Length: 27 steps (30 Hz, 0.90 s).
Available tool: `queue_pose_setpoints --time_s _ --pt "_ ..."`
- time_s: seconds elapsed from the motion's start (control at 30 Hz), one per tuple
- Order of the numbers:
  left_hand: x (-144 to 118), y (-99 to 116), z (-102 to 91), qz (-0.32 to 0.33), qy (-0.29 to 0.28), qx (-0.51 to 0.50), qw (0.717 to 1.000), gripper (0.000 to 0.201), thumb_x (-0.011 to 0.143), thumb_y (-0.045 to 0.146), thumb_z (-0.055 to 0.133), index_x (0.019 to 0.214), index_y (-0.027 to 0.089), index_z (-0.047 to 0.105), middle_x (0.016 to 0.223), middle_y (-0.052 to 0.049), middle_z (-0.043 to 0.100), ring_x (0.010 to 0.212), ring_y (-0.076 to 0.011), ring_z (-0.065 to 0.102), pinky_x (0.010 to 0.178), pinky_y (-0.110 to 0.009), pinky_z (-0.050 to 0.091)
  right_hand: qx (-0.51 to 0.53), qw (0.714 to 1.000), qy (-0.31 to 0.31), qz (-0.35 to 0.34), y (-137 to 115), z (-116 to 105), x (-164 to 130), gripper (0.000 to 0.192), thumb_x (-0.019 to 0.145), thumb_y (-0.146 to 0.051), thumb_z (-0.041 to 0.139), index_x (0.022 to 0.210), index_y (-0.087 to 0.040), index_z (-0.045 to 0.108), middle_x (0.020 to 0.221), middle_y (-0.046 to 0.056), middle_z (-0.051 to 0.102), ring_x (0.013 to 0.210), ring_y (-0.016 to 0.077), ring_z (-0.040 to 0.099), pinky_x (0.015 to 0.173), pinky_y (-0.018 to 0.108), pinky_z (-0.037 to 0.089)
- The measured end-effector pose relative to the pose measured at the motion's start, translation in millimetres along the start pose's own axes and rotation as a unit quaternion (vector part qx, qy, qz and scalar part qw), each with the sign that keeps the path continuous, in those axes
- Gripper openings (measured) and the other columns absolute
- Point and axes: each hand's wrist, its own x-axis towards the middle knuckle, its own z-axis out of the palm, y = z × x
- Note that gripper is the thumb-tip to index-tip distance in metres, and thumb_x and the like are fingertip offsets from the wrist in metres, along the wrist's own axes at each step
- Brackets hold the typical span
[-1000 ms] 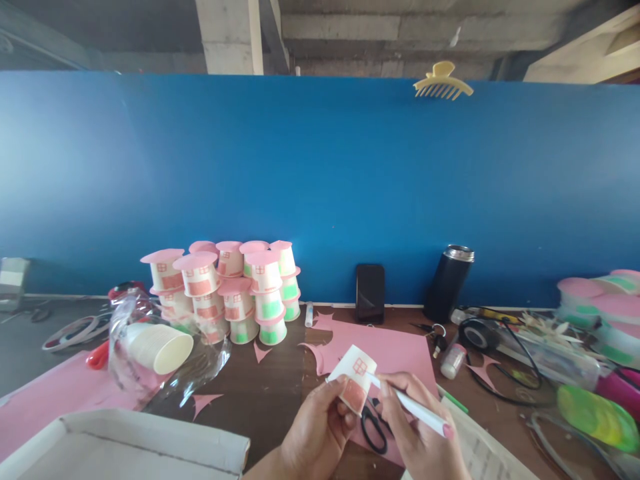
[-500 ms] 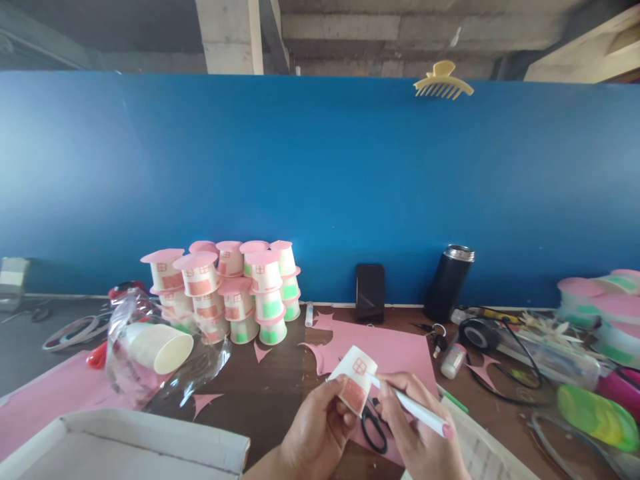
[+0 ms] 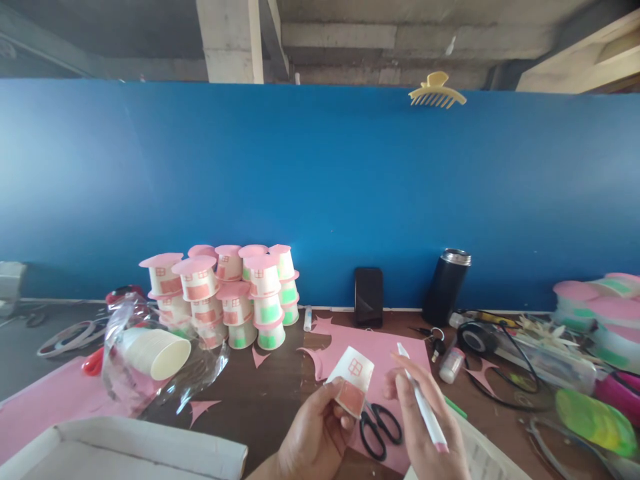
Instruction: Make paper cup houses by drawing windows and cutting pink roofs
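My left hand (image 3: 317, 427) grips a white paper cup (image 3: 364, 365) by its lower part, thumb on the front. Drawn on the cup are a reddish window and a filled reddish door. To its right, apart from the cup, my right hand (image 3: 425, 420) holds a white marker (image 3: 425, 410) between its fingers, tip pointing up and away; some fingers are blurred. Black-handled scissors (image 3: 383, 427) lie between the hands, their blades hidden. Beneath them is a cut pink paper sheet (image 3: 390, 340).
Stacked decorated cups (image 3: 233, 303) with pink paper tops stand at the back left. Plain cups (image 3: 157, 353) lie in clear plastic, behind a white box (image 3: 150, 443). A phone (image 3: 369, 298) and a black flask (image 3: 445, 288) stand against the blue partition. Clutter, including a cable (image 3: 535, 373), lies right.
My right hand has drawn the marker away from the cup to the right, and its tip now points more upward. The scissors' handles show more fully. My left hand still holds the cup.
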Motion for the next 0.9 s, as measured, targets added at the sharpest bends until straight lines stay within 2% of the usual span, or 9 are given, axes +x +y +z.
queue_pose_setpoints --time_s 0.07,0.13,0.23,0.37,0.43,0.53,0.67,0.8,0.9 --pt "-0.3 0.4 0.6 -0.001 -0.001 -0.003 1.0 0.014 0.084 0.014 0.061 0.073 0.006 0.06 0.051 0.001 0.052 0.042 -0.0045 0.047 0.042 -0.014 0.044 0.014 0.999 0.018 0.042 9.7 0.7 4.4 0.028 0.092 -0.04 0.049 0.113 -0.023 0.056 0.093 0.004 0.067 0.078 0.0168 0.067 0.069 0.025 0.057" --pt "-0.7 1.1 1.9 -0.003 0.008 -0.005 1.0 0.014 0.084 0.015 0.061 0.074 0.006 0.061 0.052 0.0 0.054 0.041 -0.0046 0.047 0.042 -0.015 0.044 0.037 0.994 0.031 0.094 19.0 1.1 8.5 0.036 0.087 -0.045 0.056 0.116 -0.024 0.055 0.11 0.007 0.065 0.088 0.0198 0.069 0.074 0.026 0.058" --pt "-1.3 2.5 4.2 -0.012 0.009 -0.011 1.0 0.014 0.084 0.016 0.06 0.076 0.005 0.062 0.055 -0.002 0.058 0.041 -0.0053 0.048 0.042 -0.016 0.045 0.076 0.984 0.004 0.162 25.5 3.0 11.9 0.05 0.078 -0.05 0.065 0.119 -0.024 0.054 0.126 0.008 0.06 0.104 0.0241 0.066 0.081 0.029 0.058" --pt "-2.8 3.5 6.2 -0.04 -0.022 -0.019 0.999 0.016 0.083 0.018 0.06 0.088 0.004 0.064 0.064 -0.005 0.064 0.046 -0.0076 0.052 0.045 -0.018 0.046 0.18 0.956 -0.092 0.214 11.7 10.0 9.0 0.05 0.079 -0.049 0.066 0.121 -0.025 0.051 0.113 0.006 0.07 0.106 0.023 0.066 0.087 0.032 0.056" --pt "-3.8 3.4 6.5 -0.051 -0.038 -0.021 0.998 0.019 0.082 0.018 0.06 0.092 0.002 0.064 0.066 -0.007 0.066 0.049 -0.0094 0.056 0.047 -0.019 0.047 0.232 0.941 -0.095 0.227 0.6 14.0 6.0 0.05 0.079 -0.05 0.065 0.121 -0.027 0.051 0.106 0.004 0.073 0.101 0.023 0.068 0.082 0.031 0.058" --pt "-4.9 3.2 5.7 -0.06 -0.058 -0.021 0.996 0.018 0.083 0.018 0.057 0.087 0.003 0.065 0.064 -0.007 0.065 0.051 -0.0105 0.057 0.05 -0.019 0.048 0.251 0.938 -0.099 0.216 -8.1 18.7 1.3 0.049 0.074 -0.047 0.07 0.115 -0.026 0.056 0.1 0.004 0.073 0.096 0.0246 0.069 0.073 0.029 0.058" --pt "-4.3 3.4 2.3 -0.098 -0.099 -0.023 0.99 0.022 0.082 0.019 0.058 0.093 0.001 0.066 0.062 -0.006 0.065 0.05 -0.0097 0.056 0.051 -0.019 0.049 0.25 0.932 -0.097 0.244 0.1 24.0 -5.8 0.05 0.076 -0.049 0.067 0.118 -0.025 0.055 0.095 0.006 0.073 0.079 0.0242 0.071 0.055 0.029 0.057" --pt "0.4 3.6 -2.5 -0.112 -0.102 -0.023 0.988 0.024 0.081 0.02 0.061 0.093 -0.001 0.067 0.06 -0.006 0.064 0.049 -0.0092 0.057 0.053 -0.019 0.05 0.235 0.941 -0.071 0.234 10.3 29.0 -10.3 0.048 0.078 -0.05 0.064 0.116 -0.022 0.057 0.093 0.008 0.072 0.077 0.024 0.07 0.05 0.028 0.055" --pt "4.9 0.6 -5.7 -0.125 -0.109 -0.009 0.986 0.03 0.082 0.026 0.065 0.097 0.0 0.067 0.065 -0.007 0.067 0.053 -0.0106 0.059 0.056 -0.021 0.051 0.224 0.945 -0.039 0.234 10.7 29.1 -8.0 0.043 0.079 -0.048 0.063 0.112 -0.022 0.058 0.086 0.005 0.073 0.074 0.0229 0.07 0.052 0.028 0.055"
